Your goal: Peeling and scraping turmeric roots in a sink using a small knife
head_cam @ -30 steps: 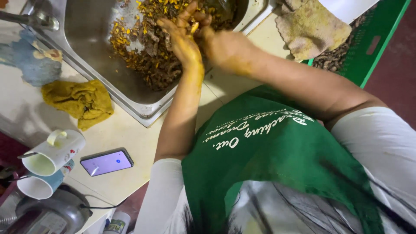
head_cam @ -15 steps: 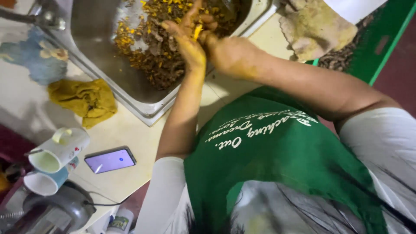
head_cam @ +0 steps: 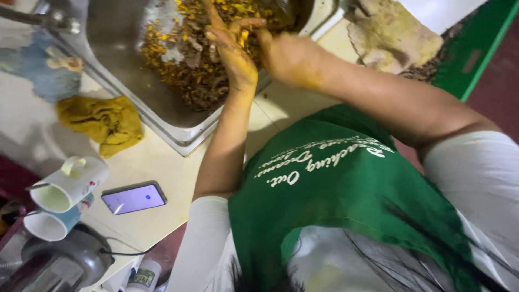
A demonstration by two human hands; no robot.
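Head view: looks down over a person in a green apron (head_cam: 346, 194) leaning at a steel sink (head_cam: 178, 135).
Left hand: the left hand (head_cam: 232, 51) hangs over the basin, stained yellow, its grip closed round a small yellow piece (head_cam: 244, 39) pinched at the fingertips.
Right hand: the right hand (head_cam: 286, 54) sits just beside the left, nearly touching it; its fingers are turned away, so I cannot tell whether that grip is apart or together.
Where the material lies: a heap of yellow and brown scraps (head_cam: 189, 65) fills the sink floor under both hands.
Doing it well: likely best to work directly above the basin so loose bits fall in, and to hold firmly, since wet stained skin looks slippery.
Textures: the scraps look fibrous, damp and ragged; the sink is smooth and reflective.
Cloths: a crumpled mustard rag (head_cam: 102, 121) lies on the pale surface (head_cam: 157, 162) beside the sink rim; a stiff, stained cloth (head_cam: 392, 35) lies near the far corner.
Other things: two tipped mugs (head_cam: 65, 186), a flat phone (head_cam: 134, 198) with its screen lit, and a tap (head_cam: 38, 16).
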